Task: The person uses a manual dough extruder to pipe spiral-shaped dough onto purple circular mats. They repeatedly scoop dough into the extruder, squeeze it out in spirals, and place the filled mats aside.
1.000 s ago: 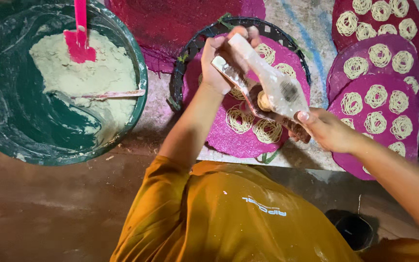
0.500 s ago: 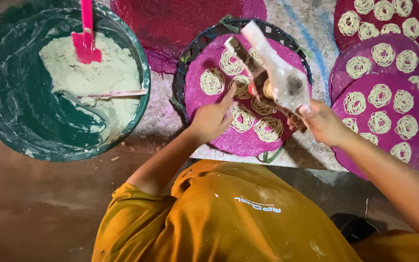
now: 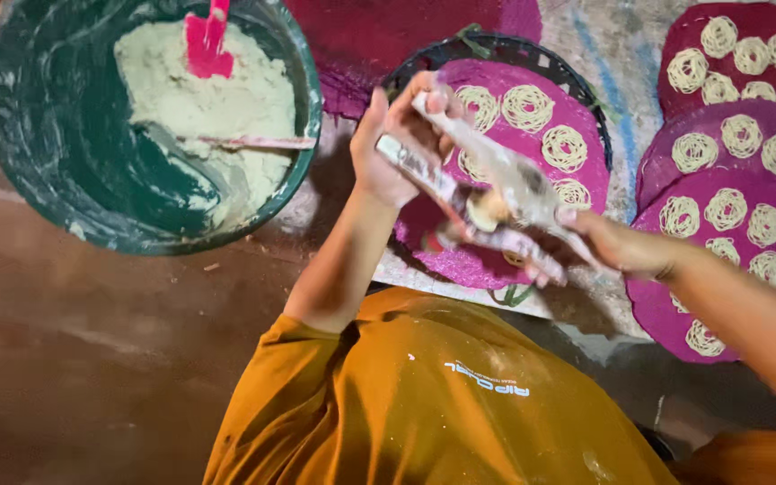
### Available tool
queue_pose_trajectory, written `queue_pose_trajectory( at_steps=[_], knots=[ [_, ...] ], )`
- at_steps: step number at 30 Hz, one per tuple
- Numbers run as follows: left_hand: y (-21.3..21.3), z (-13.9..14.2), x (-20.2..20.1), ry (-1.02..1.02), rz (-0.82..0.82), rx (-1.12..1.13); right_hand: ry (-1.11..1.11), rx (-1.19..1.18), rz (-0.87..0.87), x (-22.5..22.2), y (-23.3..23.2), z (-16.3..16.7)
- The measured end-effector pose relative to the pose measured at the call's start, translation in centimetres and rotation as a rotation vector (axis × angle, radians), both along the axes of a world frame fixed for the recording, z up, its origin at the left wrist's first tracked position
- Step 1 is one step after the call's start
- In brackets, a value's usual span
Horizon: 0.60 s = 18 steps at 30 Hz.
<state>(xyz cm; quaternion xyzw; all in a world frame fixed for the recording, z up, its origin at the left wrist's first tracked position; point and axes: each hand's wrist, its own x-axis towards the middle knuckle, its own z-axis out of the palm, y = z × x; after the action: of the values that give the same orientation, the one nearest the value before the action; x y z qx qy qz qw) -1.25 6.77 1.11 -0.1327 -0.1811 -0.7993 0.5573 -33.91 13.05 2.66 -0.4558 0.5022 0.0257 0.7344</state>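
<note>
Both hands grip the dough press (image 3: pixel 496 193): left hand (image 3: pixel 397 148) on its upper handles, right hand (image 3: pixel 626 247) below. Pink mat (image 3: pixel 460 260) holds six coils; its near half remains unfilled.

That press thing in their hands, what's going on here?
A person in an orange shirt grips a dough-smeared hand press with both hands, left hand at its far end and right hand at the near end, over a pink mat carrying coiled noodle rounds. A green basin of dough sits to the left.
</note>
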Motion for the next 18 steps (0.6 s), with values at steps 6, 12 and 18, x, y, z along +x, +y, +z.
queue_pose_trajectory(
  at_steps=[6, 12, 18],
  knots=[
    [-3.8, -2.9, 2.1, 0.088, 0.147, 0.041, 0.345, -0.509, 0.259, 5.4, -3.7, 3.2],
    [-2.8, -4.5, 3.0, 0.161, 0.140, 0.093, 0.314, -0.356, 0.253, 7.9, -2.9, 3.9],
    [-4.5, -3.2, 1.9, 0.127, 0.177, 0.070, 0.503, -0.568, 0.259, 7.3, -4.2, 4.9]
  ],
)
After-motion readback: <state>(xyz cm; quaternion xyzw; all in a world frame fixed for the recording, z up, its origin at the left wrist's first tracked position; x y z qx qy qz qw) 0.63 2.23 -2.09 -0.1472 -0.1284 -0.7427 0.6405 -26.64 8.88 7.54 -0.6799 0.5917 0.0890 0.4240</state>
